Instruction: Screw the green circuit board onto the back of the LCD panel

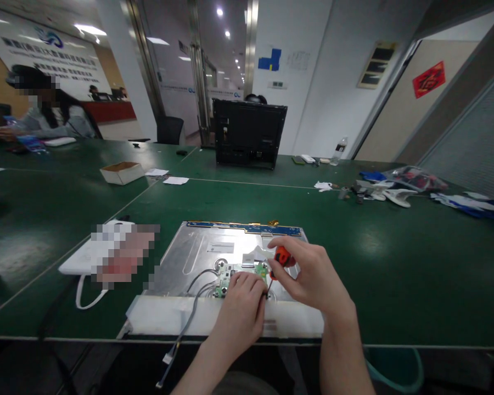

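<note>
An LCD panel (pixel 177 247) lies face down in front of me, its metal back up and a blue circuit strip (pixel 230 227) along the far edge. Fixed near its middle is a green circuit board (pixel 226 272) with dark cables (pixel 198 293) running off to the left and over the table edge. My right hand (pixel 313 269) grips the orange-and-black handle of a screwdriver (pixel 283 255), whose shaft slants down to the board's right corner. Close to its tip, my left hand (pixel 243 302) rests over the board with fingers curled together; the fingertips are partly hidden.
Left of the panel lies a white device (pixel 80 258) with a cable. A black monitor housing (pixel 249 134) stands across the green table, beside an open box (pixel 122 173) further left. Bags and scraps (pixel 399 192) lie at right. A person (pixel 66 118) sits far left.
</note>
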Demonstrator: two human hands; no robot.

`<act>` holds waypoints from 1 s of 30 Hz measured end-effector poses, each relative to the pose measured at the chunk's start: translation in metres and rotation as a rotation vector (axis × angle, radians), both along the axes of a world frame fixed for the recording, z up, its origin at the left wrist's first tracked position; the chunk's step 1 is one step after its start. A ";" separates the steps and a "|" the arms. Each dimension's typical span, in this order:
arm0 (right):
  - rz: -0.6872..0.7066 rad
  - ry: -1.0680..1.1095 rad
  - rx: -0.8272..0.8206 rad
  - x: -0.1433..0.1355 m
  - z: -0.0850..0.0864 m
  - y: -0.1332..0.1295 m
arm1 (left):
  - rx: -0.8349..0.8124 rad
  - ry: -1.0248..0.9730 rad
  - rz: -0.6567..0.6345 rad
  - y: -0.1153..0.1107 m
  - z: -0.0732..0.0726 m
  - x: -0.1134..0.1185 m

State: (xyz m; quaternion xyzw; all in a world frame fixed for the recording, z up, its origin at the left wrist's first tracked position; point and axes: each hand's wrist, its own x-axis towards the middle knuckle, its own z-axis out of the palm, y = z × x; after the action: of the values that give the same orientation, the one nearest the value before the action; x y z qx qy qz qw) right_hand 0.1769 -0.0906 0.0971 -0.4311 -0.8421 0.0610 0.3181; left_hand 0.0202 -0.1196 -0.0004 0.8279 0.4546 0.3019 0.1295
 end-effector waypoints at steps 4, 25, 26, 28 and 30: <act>-0.080 -0.039 0.068 0.000 -0.003 0.004 | 0.007 -0.008 0.004 0.000 0.000 0.000; -0.072 -0.071 0.077 -0.001 -0.004 0.002 | 0.021 0.004 0.012 0.000 -0.001 0.001; -0.083 -0.074 0.081 -0.001 -0.004 0.002 | 0.024 0.004 0.013 0.000 -0.001 0.001; -0.088 -0.079 0.072 0.000 -0.004 0.001 | 0.027 0.008 0.013 0.000 -0.002 0.002; -0.064 -0.075 0.044 0.001 -0.002 -0.002 | 0.025 0.011 0.011 0.001 -0.003 0.001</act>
State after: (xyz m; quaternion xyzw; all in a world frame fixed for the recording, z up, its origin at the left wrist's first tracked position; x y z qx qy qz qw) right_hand 0.1778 -0.0926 0.0951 -0.4527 -0.8405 0.0160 0.2973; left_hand 0.0216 -0.1189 -0.0032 0.8285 0.4561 0.3038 0.1151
